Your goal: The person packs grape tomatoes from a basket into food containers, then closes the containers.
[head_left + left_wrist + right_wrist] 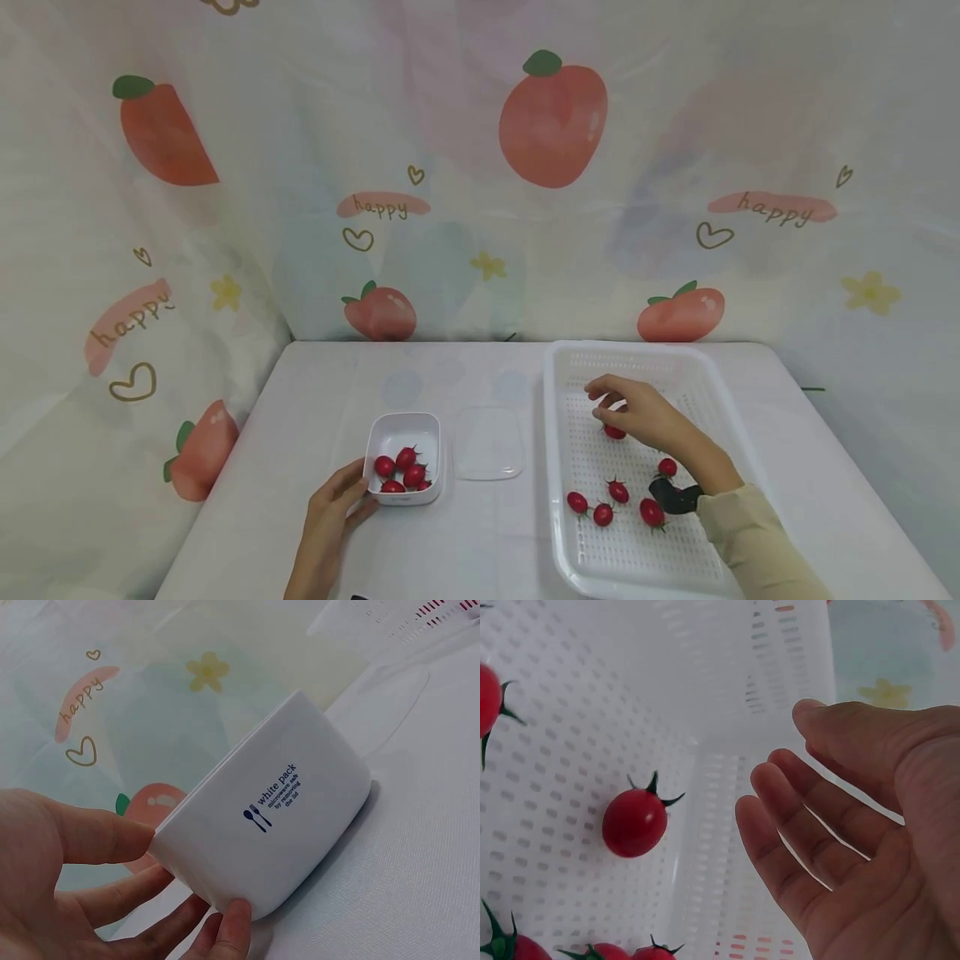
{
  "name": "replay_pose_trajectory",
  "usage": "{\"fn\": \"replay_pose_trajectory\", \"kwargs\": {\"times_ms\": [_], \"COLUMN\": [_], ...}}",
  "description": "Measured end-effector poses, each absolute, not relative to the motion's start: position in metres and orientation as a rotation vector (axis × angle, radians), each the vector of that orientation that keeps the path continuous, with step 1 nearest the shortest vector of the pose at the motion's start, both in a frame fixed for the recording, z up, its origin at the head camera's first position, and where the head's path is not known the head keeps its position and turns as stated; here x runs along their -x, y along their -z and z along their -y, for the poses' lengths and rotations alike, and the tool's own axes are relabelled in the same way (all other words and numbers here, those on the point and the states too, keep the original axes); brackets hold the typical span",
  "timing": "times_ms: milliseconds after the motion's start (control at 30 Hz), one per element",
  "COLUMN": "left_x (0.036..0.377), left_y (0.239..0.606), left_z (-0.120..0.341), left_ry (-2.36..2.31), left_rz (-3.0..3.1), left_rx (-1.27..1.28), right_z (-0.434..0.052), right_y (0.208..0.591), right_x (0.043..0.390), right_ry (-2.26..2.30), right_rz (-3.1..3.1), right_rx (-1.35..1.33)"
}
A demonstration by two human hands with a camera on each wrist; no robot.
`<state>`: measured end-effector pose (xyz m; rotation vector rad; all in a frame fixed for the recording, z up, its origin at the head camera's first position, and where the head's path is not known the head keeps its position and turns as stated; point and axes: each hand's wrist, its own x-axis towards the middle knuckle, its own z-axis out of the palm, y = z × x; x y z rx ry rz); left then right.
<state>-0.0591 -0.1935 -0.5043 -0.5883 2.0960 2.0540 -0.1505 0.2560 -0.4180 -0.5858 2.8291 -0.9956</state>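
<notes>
My left hand (pixel 335 504) holds the left side of a small white square container (pixel 262 817), with fingertips against its wall and rim. Several red cherry tomatoes (pixel 414 476) with green stems lie inside it. Over a white perforated basket (pixel 556 467), my right hand (pixel 862 825) hovers with fingers loosely bent and nothing between them. A single cherry tomato (pixel 635 822) lies on the basket floor apart from those fingers. More cherry tomatoes (pixel 618 491) are scattered toward the basket's near half.
A clear flat lid (pixel 488 443) lies on the white-covered table (pixel 322 392), between container and basket. A cloth backdrop (pixel 465 125) printed with fruit and "happy" hangs behind and to the left. A black strap-like piece (pixel 675 497) is at the right wrist.
</notes>
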Motion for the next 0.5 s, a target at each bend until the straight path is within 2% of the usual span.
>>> {"fn": "replay_pose_trajectory", "kwargs": {"times_ms": [500], "left_x": [0.056], "left_y": [0.505], "left_z": [0.194], "left_ry": [-2.055], "left_rz": [-2.104], "left_rx": [0.586], "right_z": [-0.279], "right_y": [0.443], "right_x": [0.149], "right_ry": [0.795], "right_rz": [-2.869], "right_rx": [0.461]}}
